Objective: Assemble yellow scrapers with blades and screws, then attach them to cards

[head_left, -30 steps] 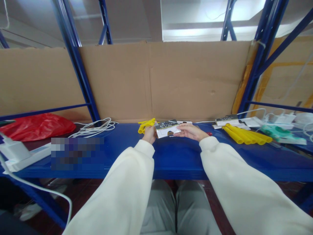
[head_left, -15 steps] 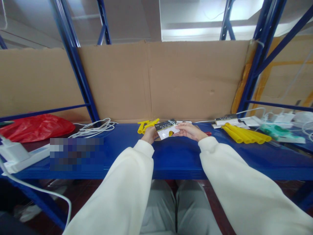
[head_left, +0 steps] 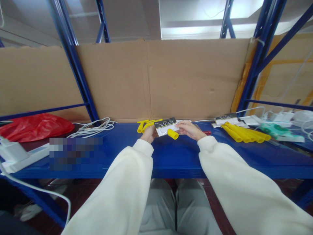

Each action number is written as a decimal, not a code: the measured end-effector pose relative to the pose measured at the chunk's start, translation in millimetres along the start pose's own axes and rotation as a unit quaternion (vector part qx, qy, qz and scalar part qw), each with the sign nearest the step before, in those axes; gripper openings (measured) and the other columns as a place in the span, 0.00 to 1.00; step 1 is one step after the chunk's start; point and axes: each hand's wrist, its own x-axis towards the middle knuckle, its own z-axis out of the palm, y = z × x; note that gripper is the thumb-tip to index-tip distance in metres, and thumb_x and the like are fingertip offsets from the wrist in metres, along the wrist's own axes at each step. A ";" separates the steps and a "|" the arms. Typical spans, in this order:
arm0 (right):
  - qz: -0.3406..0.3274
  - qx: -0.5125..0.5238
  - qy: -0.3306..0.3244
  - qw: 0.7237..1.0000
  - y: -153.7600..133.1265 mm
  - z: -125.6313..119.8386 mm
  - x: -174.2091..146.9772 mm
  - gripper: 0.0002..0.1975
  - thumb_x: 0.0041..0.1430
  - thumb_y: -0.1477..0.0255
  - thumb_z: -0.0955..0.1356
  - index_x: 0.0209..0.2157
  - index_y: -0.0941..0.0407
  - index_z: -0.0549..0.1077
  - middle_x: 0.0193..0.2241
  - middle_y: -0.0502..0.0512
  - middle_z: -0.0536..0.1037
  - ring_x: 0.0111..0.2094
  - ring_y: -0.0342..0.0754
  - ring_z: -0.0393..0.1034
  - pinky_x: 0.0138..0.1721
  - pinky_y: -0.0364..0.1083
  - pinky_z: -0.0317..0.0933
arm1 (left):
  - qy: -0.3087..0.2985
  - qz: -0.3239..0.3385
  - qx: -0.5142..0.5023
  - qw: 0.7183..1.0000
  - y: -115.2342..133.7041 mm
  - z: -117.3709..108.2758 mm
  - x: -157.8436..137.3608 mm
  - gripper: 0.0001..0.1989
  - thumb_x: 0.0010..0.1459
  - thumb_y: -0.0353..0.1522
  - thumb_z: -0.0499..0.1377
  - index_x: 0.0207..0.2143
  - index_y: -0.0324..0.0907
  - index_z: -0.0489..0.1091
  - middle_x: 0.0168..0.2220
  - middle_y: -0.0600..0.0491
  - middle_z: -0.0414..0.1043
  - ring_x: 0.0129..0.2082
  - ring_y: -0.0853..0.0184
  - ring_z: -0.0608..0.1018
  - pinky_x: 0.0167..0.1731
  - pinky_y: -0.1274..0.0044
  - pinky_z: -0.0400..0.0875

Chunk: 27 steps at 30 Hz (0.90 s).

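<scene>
A small black-and-white printed card (head_left: 162,129) is held up over the blue tabletop between my two hands. My left hand (head_left: 148,133) is closed on its left edge, with the fingers partly hidden behind it. On the right side, my right hand (head_left: 189,129) pinches the card near its edge, thumb and fingers together. A short length of yellow tube (head_left: 173,134) juts out from the card's lower right part toward me; the rest of it is hidden behind. Several yellow tubes (head_left: 141,126) lie just past my left hand.
More yellow tubes (head_left: 241,133) fan out at the right beside stacked cards (head_left: 223,119). A thin red item (head_left: 207,133) lies past my right hand. At the left are coiled white cable (head_left: 96,128), a red plastic bag (head_left: 36,128) and a power strip (head_left: 30,158). Cardboard (head_left: 171,80) stands behind.
The yellow tube now sticks out much farther through the front of the card; before, only a small yellow tip showed. Both hands stay in nearly the same place.
</scene>
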 end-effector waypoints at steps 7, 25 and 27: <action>-0.006 -0.001 0.008 1.000 1.1 -1.1 1.0 0.06 0.50 0.82 0.71 0.24 0.59 0.74 0.20 0.52 0.79 0.21 0.43 0.75 0.26 0.40 0.72 | -0.012 -0.012 -0.010 1.000 1.7 -0.4 -0.6 0.02 0.54 0.28 0.60 0.32 0.39 0.70 0.21 0.53 0.74 0.26 0.63 0.81 0.28 0.73 0.75; -0.041 0.010 0.086 0.995 3.8 -1.5 5.4 0.08 0.53 0.84 0.69 0.24 0.58 0.74 0.23 0.53 0.80 0.23 0.42 0.77 0.25 0.35 0.70 | -0.024 -0.018 0.097 0.995 9.6 4.3 -16.1 0.05 0.58 0.34 0.56 0.30 0.43 0.69 0.25 0.52 0.75 0.33 0.63 0.79 0.40 0.67 0.72; -0.052 0.015 0.104 0.993 2.9 -1.0 5.0 0.09 0.53 0.85 0.68 0.23 0.59 0.73 0.23 0.53 0.80 0.23 0.42 0.77 0.22 0.34 0.68 | -0.024 -0.017 0.091 0.995 10.3 3.8 -17.0 0.04 0.58 0.33 0.56 0.32 0.43 0.69 0.26 0.52 0.74 0.33 0.63 0.78 0.41 0.66 0.72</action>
